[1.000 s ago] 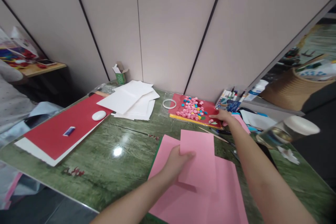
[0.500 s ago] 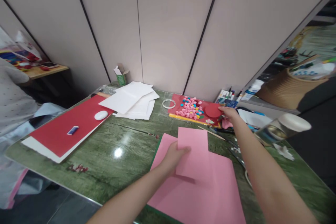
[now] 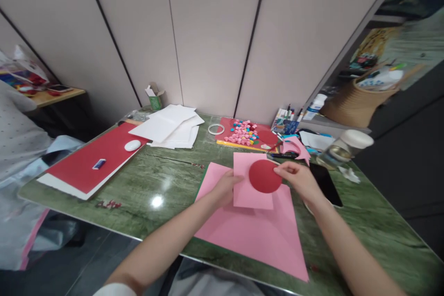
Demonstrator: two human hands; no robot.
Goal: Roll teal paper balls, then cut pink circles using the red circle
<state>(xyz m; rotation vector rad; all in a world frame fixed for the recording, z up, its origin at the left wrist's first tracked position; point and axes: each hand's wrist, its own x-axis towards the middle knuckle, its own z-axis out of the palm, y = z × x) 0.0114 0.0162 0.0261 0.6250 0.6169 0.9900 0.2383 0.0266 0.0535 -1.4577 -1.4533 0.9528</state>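
My left hand (image 3: 224, 187) grips the left edge of a small pink sheet (image 3: 248, 187), holding it over a large pink sheet (image 3: 256, 233) that lies on the green marble table (image 3: 163, 185). My right hand (image 3: 298, 179) pinches a dark red paper disc (image 3: 264, 176) by its right edge and holds it over the small pink sheet. Behind them a red tray (image 3: 265, 138) carries a heap of small pink, blue and yellow pieces (image 3: 243, 132).
A stack of white sheets (image 3: 173, 127), a tape ring (image 3: 216, 129), a red board (image 3: 86, 159) with a white mouse (image 3: 132, 145), a black phone (image 3: 324, 182), a lidded jar (image 3: 342, 148) and pens stand about. Another person's sleeve (image 3: 21, 143) is at left.
My right hand picked the red disc off the tray and carried it back over the small pink sheet. The left hand kept its hold. The view shifted.
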